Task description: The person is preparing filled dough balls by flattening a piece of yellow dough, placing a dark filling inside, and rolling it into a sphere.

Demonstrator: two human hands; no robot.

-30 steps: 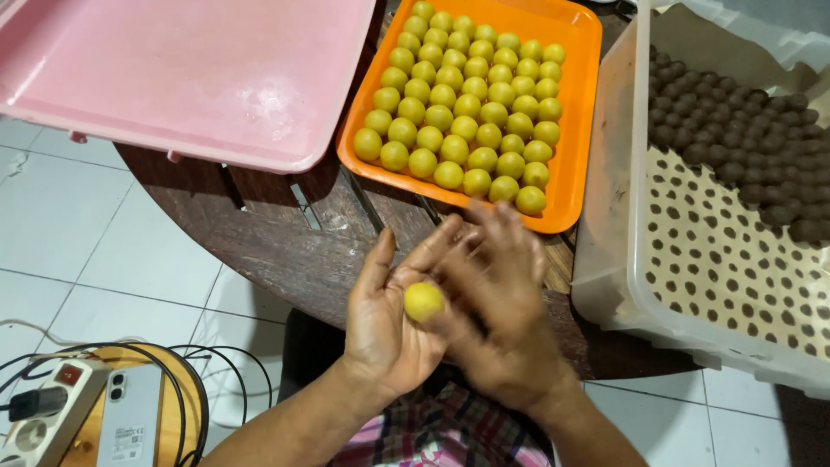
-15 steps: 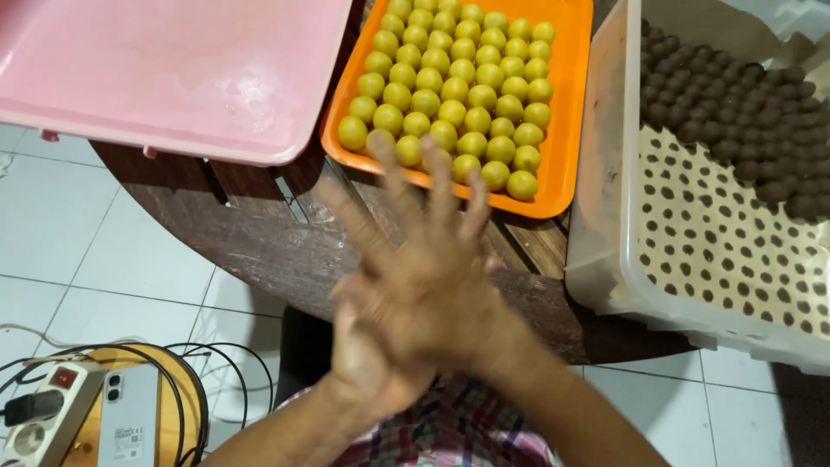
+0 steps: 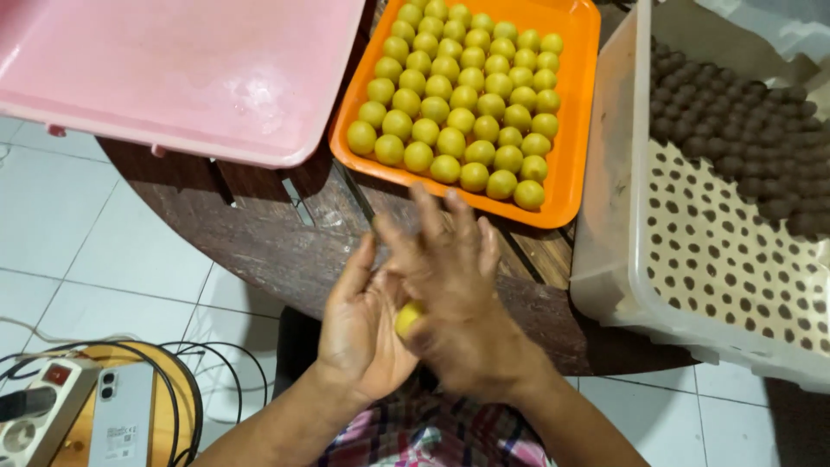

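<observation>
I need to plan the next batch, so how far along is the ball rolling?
Done: the orange tray holds rows of finished yellow balls, nearly full. In hand: one yellow ball pressed between the left hand and right hand. Left: a strip along the tray's right side is bare. The dark balls sit in the clear bin.

Yellow ball (image 3: 408,316) mostly hidden between blurred hands, pink tray (image 3: 173,69) cropped

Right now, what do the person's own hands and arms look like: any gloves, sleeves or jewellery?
Both are bare: no gloves on the left hand or the right hand, no rings, watch or bracelet visible, and no sleeves reaching the forearms. A plaid garment in pink, white and dark checks shows below the wrists.
</observation>
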